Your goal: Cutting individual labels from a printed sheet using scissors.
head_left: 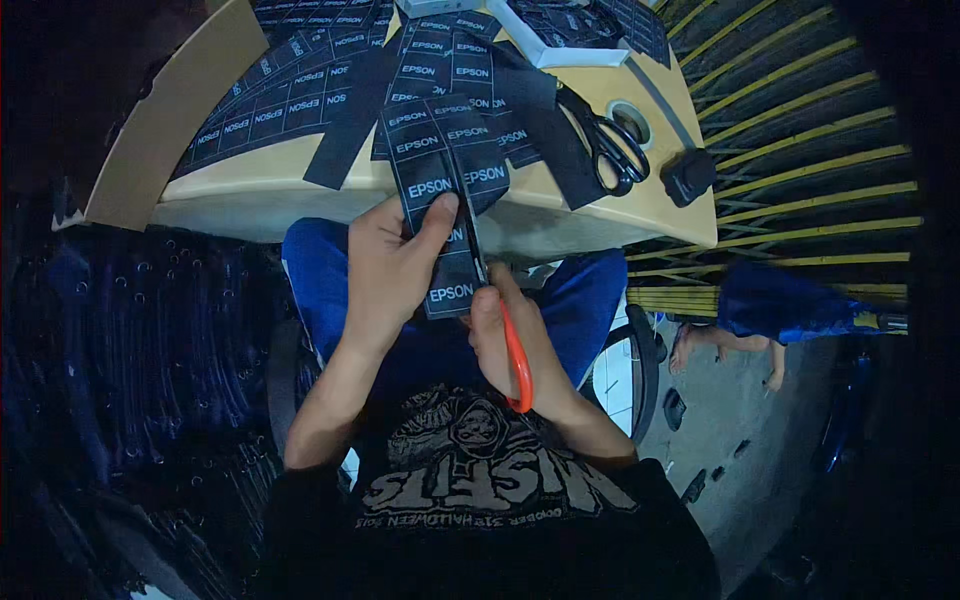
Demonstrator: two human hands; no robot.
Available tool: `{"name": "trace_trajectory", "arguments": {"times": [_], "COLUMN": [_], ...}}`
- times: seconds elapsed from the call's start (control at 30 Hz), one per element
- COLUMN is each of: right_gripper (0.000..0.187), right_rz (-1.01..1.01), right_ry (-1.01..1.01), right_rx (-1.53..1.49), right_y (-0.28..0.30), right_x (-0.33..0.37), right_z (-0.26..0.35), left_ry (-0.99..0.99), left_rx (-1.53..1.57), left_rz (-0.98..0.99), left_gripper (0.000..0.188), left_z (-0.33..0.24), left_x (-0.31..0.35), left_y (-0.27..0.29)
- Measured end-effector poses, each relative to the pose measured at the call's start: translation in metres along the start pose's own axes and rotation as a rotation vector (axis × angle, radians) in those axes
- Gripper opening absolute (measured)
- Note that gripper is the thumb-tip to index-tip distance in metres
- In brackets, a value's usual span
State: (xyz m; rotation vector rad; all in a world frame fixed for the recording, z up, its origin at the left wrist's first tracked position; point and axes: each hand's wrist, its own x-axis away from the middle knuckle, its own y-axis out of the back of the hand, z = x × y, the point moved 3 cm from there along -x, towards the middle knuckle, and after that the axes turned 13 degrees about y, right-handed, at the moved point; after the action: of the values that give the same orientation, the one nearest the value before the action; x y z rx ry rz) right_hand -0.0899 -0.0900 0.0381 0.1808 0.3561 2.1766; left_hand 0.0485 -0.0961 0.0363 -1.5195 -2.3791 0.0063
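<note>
A sheet of black printed labels (pixel 420 150) with pale lettering is held up over my lap, just past the table's near edge. My left hand (pixel 385 265) grips its left side, thumb pressed flat on the front. In my right hand (pixel 505 325) are scissors (pixel 520 375) with an orange-red handle. Their blades point away from me and run along the line between two label columns, with the sheet parted around them near my right hand. My right fingers are partly hidden behind the handle.
More label sheets (pixel 300 95) cover the pale yellow table (pixel 265 165). A cardboard strip (pixel 170 120) leans at its left. Black-handled scissors (pixel 618 165), a tape roll (pixel 630 120) and a small black object (pixel 688 177) lie at right. Beyond stands a yellow slatted gate (pixel 800 140); another person's foot (pixel 682 350) shows there.
</note>
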Motion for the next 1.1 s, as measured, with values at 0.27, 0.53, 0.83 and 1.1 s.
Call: {"name": "trace_trajectory", "arguments": {"times": [0.27,0.53,0.83,1.1], "right_gripper": [0.041,0.038,0.037,0.037], "right_rz": [0.029,0.030,-0.013,0.019], "right_ry": [-0.002,-0.002,0.099,0.104], "right_rx": [-0.015,-0.061,-0.094,-0.018], "right_y": [0.000,0.003,0.001,0.002], "right_x": [-0.002,-0.012,-0.013,-0.012], "right_z": [0.000,0.009,0.009,0.011], "left_ry": [0.005,-0.007,-0.019,-0.033], "left_rx": [0.073,0.076,0.075,0.081], "left_rz": [0.014,0.031,0.026,0.017], "left_gripper": [0.016,0.016,0.016,0.016], "left_z": [0.000,-0.010,-0.011,-0.009], "left_x": [-0.001,-0.002,-0.002,-0.002], "left_y": [-0.001,-0.002,0.002,0.004]}}
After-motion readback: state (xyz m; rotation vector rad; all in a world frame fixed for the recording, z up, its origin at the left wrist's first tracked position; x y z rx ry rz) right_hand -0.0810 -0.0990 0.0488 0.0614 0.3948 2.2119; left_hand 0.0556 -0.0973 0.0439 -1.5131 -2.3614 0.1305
